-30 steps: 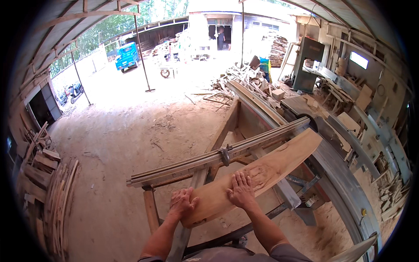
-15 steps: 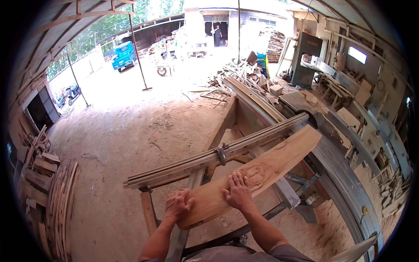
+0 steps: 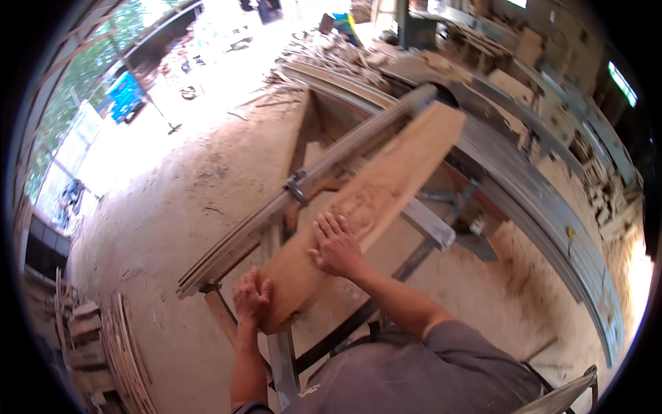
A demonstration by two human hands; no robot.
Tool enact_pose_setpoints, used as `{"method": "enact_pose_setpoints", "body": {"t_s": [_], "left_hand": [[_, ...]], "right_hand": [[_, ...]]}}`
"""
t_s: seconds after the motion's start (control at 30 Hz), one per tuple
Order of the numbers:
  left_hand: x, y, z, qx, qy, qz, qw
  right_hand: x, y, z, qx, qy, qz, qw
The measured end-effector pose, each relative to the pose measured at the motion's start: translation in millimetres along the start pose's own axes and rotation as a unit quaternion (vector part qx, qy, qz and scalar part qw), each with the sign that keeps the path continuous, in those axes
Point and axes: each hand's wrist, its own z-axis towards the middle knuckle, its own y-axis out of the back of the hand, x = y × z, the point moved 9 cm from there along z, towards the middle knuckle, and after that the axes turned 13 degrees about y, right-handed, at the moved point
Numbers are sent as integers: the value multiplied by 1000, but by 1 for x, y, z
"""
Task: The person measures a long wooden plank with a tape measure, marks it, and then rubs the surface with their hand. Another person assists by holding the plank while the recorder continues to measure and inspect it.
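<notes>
A long, broad wooden plank (image 3: 365, 207) with a swirling knot in its grain lies slanting away from me across the metal frame (image 3: 281, 359) of a saw table. My left hand (image 3: 252, 297) grips the plank's left edge at the near end, the thumb on top and the fingers partly hidden over the side. My right hand (image 3: 336, 245) lies flat on the plank's upper face, fingers stretched out, just short of the knot. Beyond the plank runs a long fence rail (image 3: 241, 234) with a metal stop (image 3: 295, 188) on it. The plank's far end reaches the machine's metal bed (image 3: 510, 165).
Scrap wood (image 3: 331, 58) is heaped behind the machine. Stacked boards and strips (image 3: 124, 352) lie at the lower left. A grey metal bar (image 3: 569, 393) juts in at the lower right. A blue vehicle (image 3: 124, 96) stands outside in bright light.
My view has tilted and swung, so the whole scene looks rotated and higher in the picture, with more of my shirt showing. Both hands keep much the same places on the plank.
</notes>
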Motion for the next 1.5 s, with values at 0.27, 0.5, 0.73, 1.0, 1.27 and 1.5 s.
{"method": "enact_pose_setpoints", "body": {"t_s": [0.27,0.5,0.73,1.0,1.27,1.5], "left_hand": [[-5,-6,4,-15,-18,9,1000],[-12,-7,5,7,-9,22,1000],[-1,16,39,-58,-11,14,998],[6,18,56,-42,3,-2,999],[30,3,80,-27,-5,-12,1000],[30,0,96,9,3,-15,1000]], "right_hand": [[-11,-2,-6,8,-17,18,1000],[-14,-9,-3,-2,-12,14,1000],[-15,-17,32,31,-3,8,999],[-10,-26,56,19,18,-5,1000],[-14,-42,70,30,0,12,999],[-21,-56,77,46,-21,32,998]]}}
